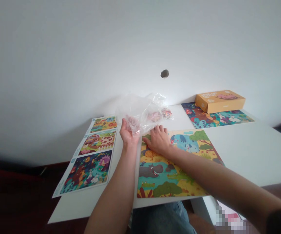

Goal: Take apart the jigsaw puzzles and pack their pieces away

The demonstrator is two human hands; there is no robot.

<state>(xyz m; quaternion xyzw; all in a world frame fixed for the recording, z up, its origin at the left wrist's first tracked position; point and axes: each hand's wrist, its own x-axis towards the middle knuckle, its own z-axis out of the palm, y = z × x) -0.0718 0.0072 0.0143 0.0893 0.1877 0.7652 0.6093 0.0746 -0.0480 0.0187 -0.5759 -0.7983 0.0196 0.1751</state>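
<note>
Gripping from below, the left hand (128, 132) is closed on a clear plastic bag (140, 112) of puzzle pieces, held above the white table (247, 152). The right hand (158, 139) is laid flat, open, on the animal puzzle (176, 175). The bag is judged light, limp and slippery, best pinched at its neck.

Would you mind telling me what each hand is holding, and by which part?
The left hand grips the clear plastic bag of puzzle pieces by its lower left end. The right hand holds nothing; it rests flat on the animal puzzle.
</note>
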